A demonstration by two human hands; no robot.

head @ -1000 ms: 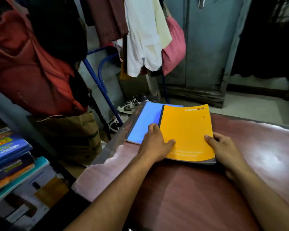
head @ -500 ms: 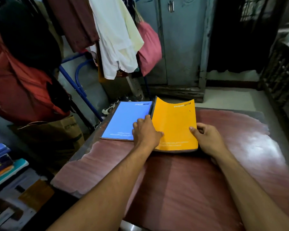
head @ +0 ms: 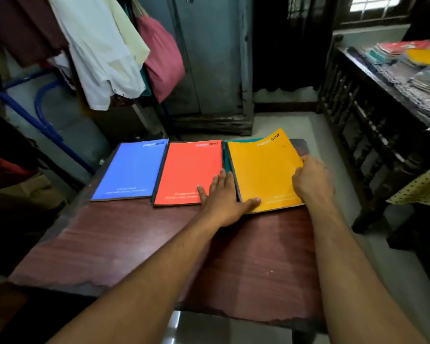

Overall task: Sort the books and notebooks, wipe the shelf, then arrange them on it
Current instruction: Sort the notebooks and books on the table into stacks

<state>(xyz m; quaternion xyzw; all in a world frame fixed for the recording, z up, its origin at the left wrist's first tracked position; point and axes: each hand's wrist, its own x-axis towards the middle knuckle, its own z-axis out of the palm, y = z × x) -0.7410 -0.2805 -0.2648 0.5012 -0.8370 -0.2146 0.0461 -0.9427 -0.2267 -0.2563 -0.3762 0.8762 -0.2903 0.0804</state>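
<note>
Three thin soft-cover notebooks lie in a row at the far end of the reddish-brown wooden surface (head: 139, 247): a blue notebook (head: 130, 168) on the left, a red-orange notebook (head: 188, 170) just beside it, and a yellow-orange notebook (head: 260, 170) on the right, which tops a small stack with a teal cover (head: 243, 140) peeking out beneath. The left hand (head: 224, 198) lies flat with its fingers spread, pressing across the seam between the red-orange cover and the stack's spine. The right hand (head: 310, 180) grips the yellow-orange notebook's outer edge, fingers curled over it, and the cover bows up slightly at its far corner.

This looks like the sorting step, with the stack being dealt out by colour. To do it well, the left hand should pin the lower books near the spine while the right peels only the top one, lifting from the free edge so the limp cover does not crease. The stack sits close to the surface's right edge, so sliding anything further right risks a drop.
</note>
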